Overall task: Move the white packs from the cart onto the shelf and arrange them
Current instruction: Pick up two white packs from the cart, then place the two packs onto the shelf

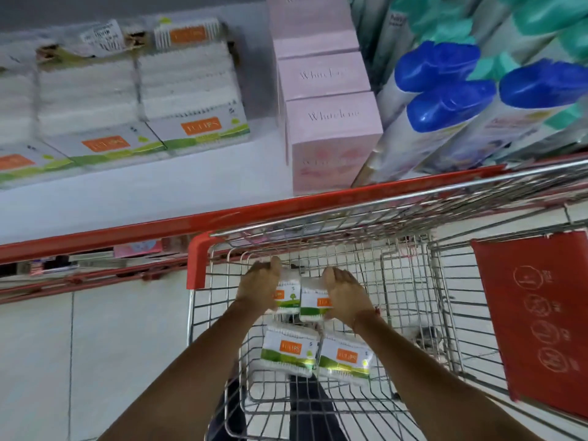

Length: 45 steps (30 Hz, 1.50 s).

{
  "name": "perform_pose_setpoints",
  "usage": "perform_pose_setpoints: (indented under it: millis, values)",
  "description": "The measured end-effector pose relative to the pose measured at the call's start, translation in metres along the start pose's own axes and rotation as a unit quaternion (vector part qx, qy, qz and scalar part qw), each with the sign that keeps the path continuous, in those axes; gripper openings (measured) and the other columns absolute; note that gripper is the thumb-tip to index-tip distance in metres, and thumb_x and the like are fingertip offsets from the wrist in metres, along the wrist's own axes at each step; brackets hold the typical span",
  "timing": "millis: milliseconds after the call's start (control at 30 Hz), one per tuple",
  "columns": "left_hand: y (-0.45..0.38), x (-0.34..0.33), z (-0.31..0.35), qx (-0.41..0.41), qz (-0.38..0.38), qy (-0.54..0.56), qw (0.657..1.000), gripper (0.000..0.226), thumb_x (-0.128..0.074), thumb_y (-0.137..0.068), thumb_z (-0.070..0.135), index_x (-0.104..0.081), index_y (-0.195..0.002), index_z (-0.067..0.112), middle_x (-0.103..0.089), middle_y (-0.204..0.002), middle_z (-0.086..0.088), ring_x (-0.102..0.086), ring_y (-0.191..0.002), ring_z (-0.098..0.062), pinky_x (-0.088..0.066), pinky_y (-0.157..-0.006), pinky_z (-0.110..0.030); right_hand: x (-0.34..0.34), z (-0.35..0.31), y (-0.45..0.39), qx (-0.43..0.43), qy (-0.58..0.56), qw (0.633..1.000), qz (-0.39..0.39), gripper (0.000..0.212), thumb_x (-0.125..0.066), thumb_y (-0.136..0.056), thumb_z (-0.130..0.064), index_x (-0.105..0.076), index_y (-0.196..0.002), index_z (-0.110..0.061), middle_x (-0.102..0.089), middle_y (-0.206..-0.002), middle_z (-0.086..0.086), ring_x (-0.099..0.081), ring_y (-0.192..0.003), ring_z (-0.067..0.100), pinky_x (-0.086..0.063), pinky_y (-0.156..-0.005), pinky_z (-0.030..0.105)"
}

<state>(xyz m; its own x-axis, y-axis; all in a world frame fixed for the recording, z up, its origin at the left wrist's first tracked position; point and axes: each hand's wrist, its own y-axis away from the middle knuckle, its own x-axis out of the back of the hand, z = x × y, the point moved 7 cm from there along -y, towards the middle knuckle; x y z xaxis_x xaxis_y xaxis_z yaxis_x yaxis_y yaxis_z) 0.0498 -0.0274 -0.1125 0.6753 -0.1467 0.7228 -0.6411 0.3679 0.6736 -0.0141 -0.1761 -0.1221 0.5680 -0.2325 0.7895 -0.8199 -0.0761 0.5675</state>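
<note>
Both my arms reach down into the wire cart (410, 281). My left hand (259, 286) clasps the left side of a white pack (285, 297) with an orange label and green strip. My right hand (345, 296) clasps the right side of a second pack (313, 305) beside it; the two packs are pressed together between my hands. Two more white packs (289, 350) (345, 358) lie side by side on the cart floor, nearer to me. On the white shelf (159, 192) at upper left, stacks of the same white packs (191, 90) stand in rows.
Pink boxes (331, 122) stand on the shelf right of the packs, then bottles with blue caps (445, 109). A red shelf edge (222, 218) runs across above the cart. The cart's red flap (537, 316) hangs at right. The bare shelf strip lies in front of the stacks.
</note>
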Motion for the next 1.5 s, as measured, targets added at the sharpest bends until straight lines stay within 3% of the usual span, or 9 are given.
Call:
perform_pose_setpoints:
  millis: [100,233,400,567,733,833,967,1133,1500]
  values:
    - [0.006,0.002,0.002,-0.004,-0.008,0.000,1.000,0.088,-0.086,-0.063,0.019,-0.030,-0.129,0.006,-0.063,-0.116,-0.019,-0.064,-0.105,-0.032,-0.056,-0.083,-0.039,0.005,-0.003,0.007,-0.016,-0.041,0.999,-0.030,0.082,-0.080,-0.070,-0.023,-0.033,-0.135,-0.005,-0.058,-0.127,0.013,-0.053,-0.118,0.028,-0.044,-0.101,0.032]
    - [0.015,0.011,0.002,-0.007,-0.019,0.001,1.000,0.079,-0.082,-0.068,0.017,-0.040,-0.135,0.011,-0.063,-0.120,-0.014,-0.060,-0.111,-0.029,-0.052,-0.090,-0.037,0.018,-0.007,0.017,-0.031,-0.052,0.997,-0.053,0.073,-0.074,-0.077,-0.022,-0.036,-0.140,-0.019,-0.057,-0.128,0.009,-0.055,-0.118,0.025,-0.049,-0.096,0.035]
    - [0.041,0.045,0.001,-0.031,0.018,0.012,0.999,0.042,-0.076,-0.071,0.023,-0.065,-0.111,0.019,-0.067,-0.114,-0.006,-0.062,-0.107,-0.022,-0.052,-0.086,-0.033,0.055,-0.012,0.045,-0.060,-0.049,0.996,-0.035,0.059,-0.070,-0.082,-0.035,-0.048,-0.136,-0.026,-0.059,-0.128,0.001,-0.056,-0.116,0.017,-0.045,-0.097,0.027]
    - [0.089,0.106,-0.002,-0.081,0.073,0.043,0.993,0.044,-0.076,-0.068,0.030,-0.067,-0.111,0.024,-0.070,-0.110,0.000,-0.063,-0.106,-0.020,-0.053,-0.087,-0.033,0.120,-0.030,0.085,-0.079,-0.058,0.995,0.012,0.062,-0.073,-0.078,-0.036,-0.050,-0.135,-0.028,-0.061,-0.125,0.000,-0.060,-0.111,0.016,-0.051,-0.096,0.027]
    - [0.139,0.170,-0.017,-0.122,0.128,0.080,0.981,0.050,-0.080,-0.058,0.035,-0.070,-0.106,0.027,-0.072,-0.107,0.007,-0.065,-0.098,-0.014,-0.052,-0.083,-0.028,0.174,-0.052,0.115,-0.093,-0.029,0.995,0.022,0.061,-0.072,-0.075,-0.050,-0.056,-0.129,-0.026,-0.066,-0.117,0.000,-0.059,-0.109,0.017,-0.049,-0.093,0.026]
    - [0.171,0.207,-0.043,-0.134,0.146,0.101,0.975,0.061,-0.086,-0.053,0.039,-0.069,-0.111,0.028,-0.070,-0.109,0.010,-0.063,-0.098,-0.010,-0.046,-0.079,-0.020,0.213,-0.087,0.127,-0.067,-0.016,0.996,0.060,0.066,-0.074,-0.074,-0.047,-0.052,-0.133,-0.029,-0.064,-0.124,0.000,-0.056,-0.117,0.019,-0.047,-0.099,0.028]
    - [0.202,0.242,-0.084,-0.130,0.166,0.134,0.968,0.064,-0.088,-0.050,0.041,-0.068,-0.109,0.027,-0.070,-0.107,0.010,-0.062,-0.100,-0.009,-0.050,-0.086,-0.023,0.254,-0.135,0.129,-0.031,0.013,0.993,0.110,0.067,-0.073,-0.071,-0.051,-0.051,-0.132,-0.034,-0.061,-0.129,-0.002,-0.056,-0.119,0.018,-0.046,-0.101,0.032]
    - [0.225,0.278,-0.148,-0.106,0.200,0.140,0.964,0.066,-0.089,-0.050,0.039,-0.068,-0.111,0.026,-0.070,-0.111,0.009,-0.061,-0.099,-0.007,-0.051,-0.086,-0.021,0.298,-0.207,0.117,0.020,0.001,0.987,0.161,0.059,-0.078,-0.070,-0.034,-0.059,-0.126,-0.030,-0.065,-0.124,-0.005,-0.060,-0.113,0.016,-0.048,-0.097,0.028]
    - [0.251,0.311,-0.312,0.005,0.249,0.160,0.955,0.070,-0.092,-0.050,0.032,-0.068,-0.113,0.016,-0.070,-0.116,-0.004,-0.064,-0.107,-0.016,-0.055,-0.091,-0.030,0.320,-0.364,0.032,0.101,0.017,0.982,0.159,0.066,-0.075,-0.078,-0.032,-0.049,-0.137,-0.019,-0.055,-0.138,0.005,-0.050,-0.127,0.025,-0.044,-0.105,0.036]
